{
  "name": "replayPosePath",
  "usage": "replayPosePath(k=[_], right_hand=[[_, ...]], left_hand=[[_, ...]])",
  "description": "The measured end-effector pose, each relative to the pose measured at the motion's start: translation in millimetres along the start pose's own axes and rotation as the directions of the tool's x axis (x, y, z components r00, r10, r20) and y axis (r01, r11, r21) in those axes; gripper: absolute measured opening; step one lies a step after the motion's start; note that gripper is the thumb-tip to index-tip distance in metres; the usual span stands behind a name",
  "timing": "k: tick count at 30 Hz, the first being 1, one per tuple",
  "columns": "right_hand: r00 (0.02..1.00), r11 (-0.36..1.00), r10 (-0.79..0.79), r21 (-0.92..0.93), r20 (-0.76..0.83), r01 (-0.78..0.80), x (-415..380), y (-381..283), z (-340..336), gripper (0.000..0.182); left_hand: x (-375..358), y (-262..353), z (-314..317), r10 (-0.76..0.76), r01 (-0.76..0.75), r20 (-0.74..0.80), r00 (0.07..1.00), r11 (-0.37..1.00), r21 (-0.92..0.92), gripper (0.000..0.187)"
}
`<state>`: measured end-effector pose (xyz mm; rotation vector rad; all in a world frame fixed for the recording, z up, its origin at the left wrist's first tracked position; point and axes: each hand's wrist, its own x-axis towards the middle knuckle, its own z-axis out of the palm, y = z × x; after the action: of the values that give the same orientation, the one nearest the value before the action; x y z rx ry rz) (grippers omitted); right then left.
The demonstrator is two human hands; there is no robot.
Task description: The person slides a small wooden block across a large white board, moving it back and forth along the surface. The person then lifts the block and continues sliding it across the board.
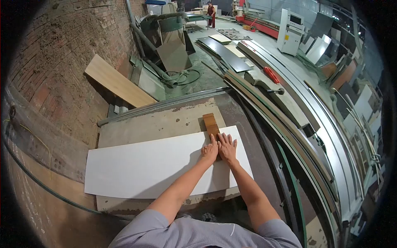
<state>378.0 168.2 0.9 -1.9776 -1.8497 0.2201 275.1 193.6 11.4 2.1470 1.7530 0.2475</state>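
A long white board point(144, 169) lies flat across the worktable in front of me. Set crosswise over its right part is a brown wooden strip point(210, 123), its far end reaching past the board's far edge. My left hand point(209, 151) is on the strip's left edge, index finger stretched along the wood and the other fingers curled in beside it. Close against it, my right hand point(227, 148) presses down with fingers spread, partly on the strip and partly on the white board. Both hands and wrists hide the strip's near part.
Under the board is a worn beige panel point(161, 122) on the table. Long metal profiles point(285, 165) run along the right side. A wooden plank point(118, 80) leans at the brick wall. A red-handled tool point(271, 75) lies ahead right. A person point(211, 15) stands far back.
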Motion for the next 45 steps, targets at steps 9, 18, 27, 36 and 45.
replayPosePath(k=[9,18,27,36,45], right_hand=[[0.996,0.996,0.091,-0.011,-0.012,-0.091,-121,-55,6,0.048],[0.996,0.996,0.091,-0.023,0.009,-0.090,-171,-139,32,0.048],[0.996,0.996,0.075,0.049,-0.042,-0.073,-145,-181,58,0.048],[0.997,0.996,0.051,0.076,-0.057,-0.046,-108,-155,55,0.048],[0.995,0.993,0.002,0.119,-0.098,0.009,-50,-103,41,0.047]], left_hand=[[-113,-42,-16,0.174,-0.176,0.163,0.971,0.984,-0.005,0.062],[-184,-119,-53,0.212,-0.212,0.106,0.971,0.977,-0.010,0.060],[-164,-167,-59,0.189,-0.187,-0.014,0.982,0.978,0.091,0.059],[-121,-150,-48,0.191,-0.190,-0.004,0.982,0.978,0.089,0.061],[-63,-106,-34,0.060,-0.060,-0.001,0.998,0.998,-0.032,0.058]])
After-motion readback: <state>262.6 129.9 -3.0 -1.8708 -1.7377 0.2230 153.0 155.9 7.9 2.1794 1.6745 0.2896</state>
